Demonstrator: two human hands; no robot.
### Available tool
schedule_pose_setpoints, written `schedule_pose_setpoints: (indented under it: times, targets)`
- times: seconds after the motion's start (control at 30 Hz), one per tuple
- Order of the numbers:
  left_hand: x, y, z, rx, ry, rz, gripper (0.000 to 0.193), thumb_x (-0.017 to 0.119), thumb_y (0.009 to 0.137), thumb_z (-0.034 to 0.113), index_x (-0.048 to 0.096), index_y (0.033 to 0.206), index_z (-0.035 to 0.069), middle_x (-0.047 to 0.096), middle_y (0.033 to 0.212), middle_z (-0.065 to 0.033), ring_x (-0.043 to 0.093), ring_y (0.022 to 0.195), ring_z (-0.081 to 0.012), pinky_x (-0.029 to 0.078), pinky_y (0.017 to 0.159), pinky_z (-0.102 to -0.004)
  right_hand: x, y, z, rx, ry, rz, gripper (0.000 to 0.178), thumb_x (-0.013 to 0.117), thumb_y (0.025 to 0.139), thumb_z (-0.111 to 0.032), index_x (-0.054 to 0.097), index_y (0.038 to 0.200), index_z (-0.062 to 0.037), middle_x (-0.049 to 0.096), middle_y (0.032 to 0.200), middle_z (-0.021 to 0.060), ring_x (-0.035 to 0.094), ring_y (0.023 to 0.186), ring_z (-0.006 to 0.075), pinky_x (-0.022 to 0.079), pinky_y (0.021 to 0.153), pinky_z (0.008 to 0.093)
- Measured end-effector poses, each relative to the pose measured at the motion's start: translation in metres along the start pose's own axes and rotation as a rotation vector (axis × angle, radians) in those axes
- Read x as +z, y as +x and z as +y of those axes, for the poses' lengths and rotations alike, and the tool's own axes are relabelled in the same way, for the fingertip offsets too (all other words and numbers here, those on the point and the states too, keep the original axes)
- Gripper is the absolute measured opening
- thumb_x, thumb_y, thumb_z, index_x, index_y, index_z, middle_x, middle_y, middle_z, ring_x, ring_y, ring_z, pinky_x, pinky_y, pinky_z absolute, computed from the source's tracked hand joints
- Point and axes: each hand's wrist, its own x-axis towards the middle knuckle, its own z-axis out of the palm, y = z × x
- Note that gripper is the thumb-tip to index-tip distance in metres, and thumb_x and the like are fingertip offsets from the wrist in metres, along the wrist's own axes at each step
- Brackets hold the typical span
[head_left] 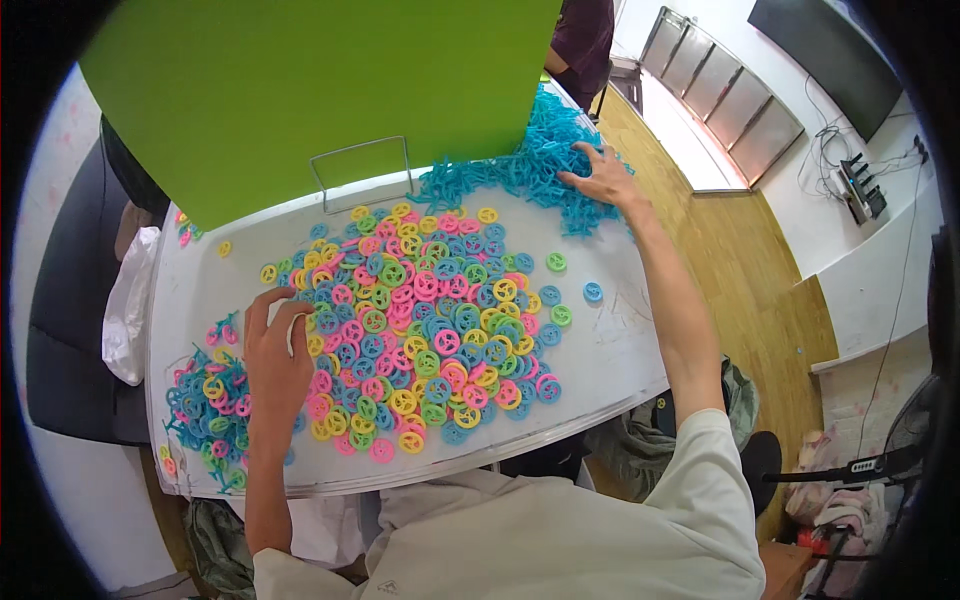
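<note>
Small plastic spoked wheels [425, 290] in pink, yellow, blue and green lie heaped across the middle of a white table. My left hand [276, 345] is at the left edge of this heap, fingers bent and apart, with nothing visible held. To the far right, thin blue plastic pieces [545, 160] form a tangled pile. My right hand [605, 183] reaches onto that pile, thumb and fingers spread, the fingertips among or just over the pieces. Beside my left forearm is a smaller pile of blue pieces fitted with coloured wheels [205, 400].
A large green panel [320, 90] stands at the table's back, with a bent wire frame [362, 168] before it. A white bag [130, 310] is at the left, by a dark padded seat [75, 300]. Another person's dark clothing [584, 45] shows behind the panel.
</note>
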Motion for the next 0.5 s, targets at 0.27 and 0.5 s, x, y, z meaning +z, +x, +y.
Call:
schedule_pose_setpoints:
  times: [0.27, 0.5]
  targets:
    - [0.020, -0.010, -0.001, -0.030, -0.142, -0.030, 0.013, 0.057, 0.081, -0.005, 0.061, 0.089, 0.004, 0.058, 0.106, -0.0116, 0.056, 0.102, -0.0315, 0.044, 0.085, -0.0403, 0.009, -0.061, -0.010, 0.056, -0.013, 0.138, 0.075, 0.059, 0.078, -0.063, 0.040, 0.138, -0.0230, 0.033, 0.137, 0.0285, 0.037, 0.127, 0.0449, 0.035, 0.105, 0.0493]
    - [0.022, -0.014, 0.005, -0.015, -0.177, 0.036, 0.014, 0.057, 0.081, -0.005, 0.061, 0.092, 0.003, 0.058, 0.106, -0.0115, 0.056, 0.101, -0.0305, 0.044, 0.086, -0.0387, 0.009, -0.088, -0.025, 0.108, -0.015, 0.197, 0.073, 0.058, 0.081, -0.062, 0.042, 0.137, -0.0185, 0.037, 0.135, 0.0261, 0.042, 0.124, 0.0429, 0.037, 0.103, 0.0479]
